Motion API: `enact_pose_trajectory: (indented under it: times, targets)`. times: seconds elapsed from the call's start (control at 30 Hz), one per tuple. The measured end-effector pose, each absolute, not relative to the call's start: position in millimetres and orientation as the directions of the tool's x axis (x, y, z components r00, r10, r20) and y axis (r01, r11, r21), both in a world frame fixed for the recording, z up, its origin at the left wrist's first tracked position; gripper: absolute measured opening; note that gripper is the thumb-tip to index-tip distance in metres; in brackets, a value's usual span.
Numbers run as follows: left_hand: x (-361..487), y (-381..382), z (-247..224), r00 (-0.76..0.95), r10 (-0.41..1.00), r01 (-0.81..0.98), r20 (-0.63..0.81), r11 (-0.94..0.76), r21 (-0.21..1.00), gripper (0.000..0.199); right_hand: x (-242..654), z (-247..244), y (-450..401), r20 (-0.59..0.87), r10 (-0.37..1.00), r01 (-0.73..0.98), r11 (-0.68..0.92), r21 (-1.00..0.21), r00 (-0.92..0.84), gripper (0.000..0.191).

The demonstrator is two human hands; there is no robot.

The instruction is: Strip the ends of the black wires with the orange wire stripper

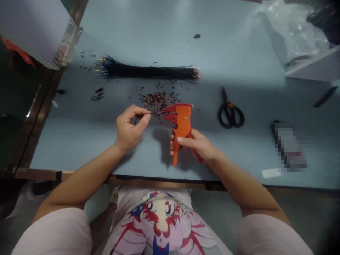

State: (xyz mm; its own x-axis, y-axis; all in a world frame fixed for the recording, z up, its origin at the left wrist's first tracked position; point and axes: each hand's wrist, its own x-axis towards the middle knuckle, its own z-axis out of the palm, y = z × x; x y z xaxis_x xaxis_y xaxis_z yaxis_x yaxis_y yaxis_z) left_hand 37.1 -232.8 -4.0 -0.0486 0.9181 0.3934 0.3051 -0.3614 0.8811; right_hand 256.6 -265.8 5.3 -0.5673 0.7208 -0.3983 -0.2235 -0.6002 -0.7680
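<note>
Between thumb and forefinger, my left hand (131, 125) pinches a thin dark wire (154, 113). The wire's far end points at the red jaws of an orange wire stripper (183, 118); whether it lies inside them I cannot tell. My right hand (195, 143) is wrapped round the stripper's handles, holding the tool upright over the table. Just beyond the jaws lies a pile of small dark and copper-coloured scraps (158, 99). Farther back rests a long bundle of black wires (151, 72), with blue and metal ends at the left and copper ends at the right.
Black-handled scissors (231, 115) lie to the right of the stripper. Farther right are a blurred dark rectangular object (289, 145) and a white label (271, 173). Clear plastic bags (297, 32) sit at the back right. A few blue-tipped pieces (97, 96) lie at left.
</note>
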Motion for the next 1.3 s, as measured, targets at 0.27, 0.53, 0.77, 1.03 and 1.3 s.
enact_pose_trajectory:
  times: [0.27,0.53,0.77,1.03,1.3]
  targets:
    - [39.3,-233.4,-3.9,0.047,0.890,0.319,0.453,-0.443,0.838,0.005,252.7,9.3,-271.0,-0.352,0.680,-0.202,-0.594,-0.779,-0.643,0.027]
    - [38.5,-234.6,-1.6,0.094,0.867,0.329,0.489,-0.490,0.807,0.003,252.6,7.5,-271.0,-0.327,0.678,-0.178,-0.562,-0.808,-0.658,0.026]
    - [38.3,-236.2,-0.9,0.118,0.878,0.363,0.464,-0.473,0.803,0.002,251.0,8.9,-271.8,-0.332,0.696,-0.144,-0.530,-0.836,-0.636,0.025]
    - [38.5,-236.3,1.2,0.123,0.880,0.358,0.458,-0.470,0.807,0.007,249.9,8.8,-273.4,-0.331,0.715,-0.145,-0.516,-0.844,-0.615,0.026]
    - [39.7,-238.6,7.1,0.118,0.913,0.373,0.390,-0.405,0.835,0.007,249.4,8.0,-276.4,-0.333,0.721,-0.109,-0.492,-0.864,-0.608,0.026]
